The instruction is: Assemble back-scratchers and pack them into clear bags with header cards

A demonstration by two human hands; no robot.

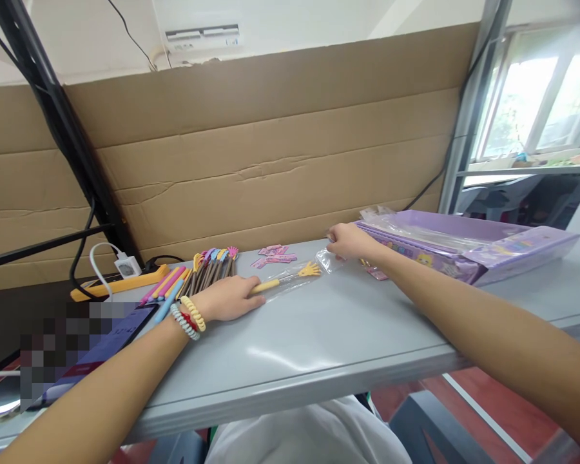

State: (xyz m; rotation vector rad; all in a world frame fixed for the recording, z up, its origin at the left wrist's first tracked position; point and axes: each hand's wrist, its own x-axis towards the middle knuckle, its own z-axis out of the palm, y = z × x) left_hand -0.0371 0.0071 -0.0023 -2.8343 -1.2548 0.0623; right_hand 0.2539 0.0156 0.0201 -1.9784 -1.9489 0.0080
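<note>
A yellow hand-shaped back scratcher (270,284) lies inside a clear plastic sleeve on the table. My left hand (228,298), wearing coiled bands at the wrist, has its fingers closed on the handle end. The scratcher's yellow hand-shaped head points to the right. My right hand (350,242) is closed in a pinch at the clear plastic (329,260) of the sleeve's far end. Beyond my left hand lie several more back scratchers (217,265) with coloured heads and metal rods. Their coloured handles (167,283) show to the left.
Small pink printed cards (274,256) lie at the back of the table (319,335). On the right is a purple box (464,245) with clear sleeves (415,232) in it. A phone (120,332), a white charger (127,265) and a cardboard wall (280,148) border the space.
</note>
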